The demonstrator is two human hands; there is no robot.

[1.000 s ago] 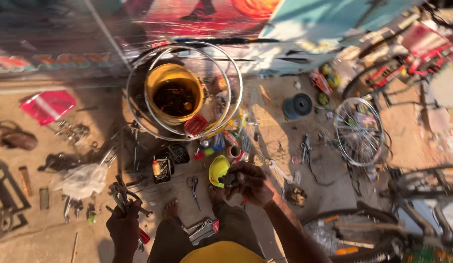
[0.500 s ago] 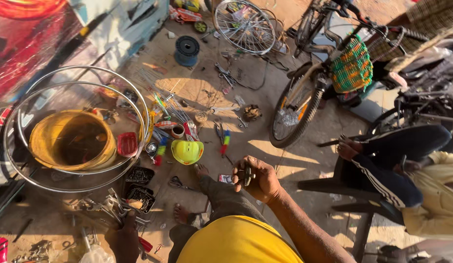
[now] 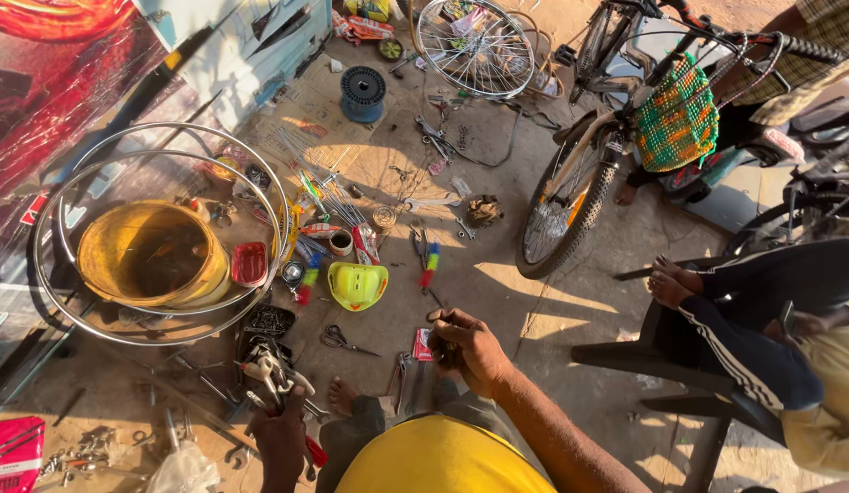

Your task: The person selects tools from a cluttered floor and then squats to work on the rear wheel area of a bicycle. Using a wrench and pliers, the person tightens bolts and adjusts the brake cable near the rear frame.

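My right hand is closed in a fist around a small dark part, held low over the ground beside a small red packet. Scissors and pliers lie just left of it. My left hand reaches into a heap of hand tools, fingers on them; whether it grips one is unclear. My bare foot rests between the two hands. A yellow-green plastic piece lies ahead.
A yellow basin sits inside two bicycle rims at the left. A bicycle stands at the right, near a seated person's legs on a dark chair. A spoked wheel and a blue spool lie farther off.
The view has swung to the right, bringing the bicycle and the seated person into sight. My right hand stays fisted on the small part; my left hand stays at the tool heap.
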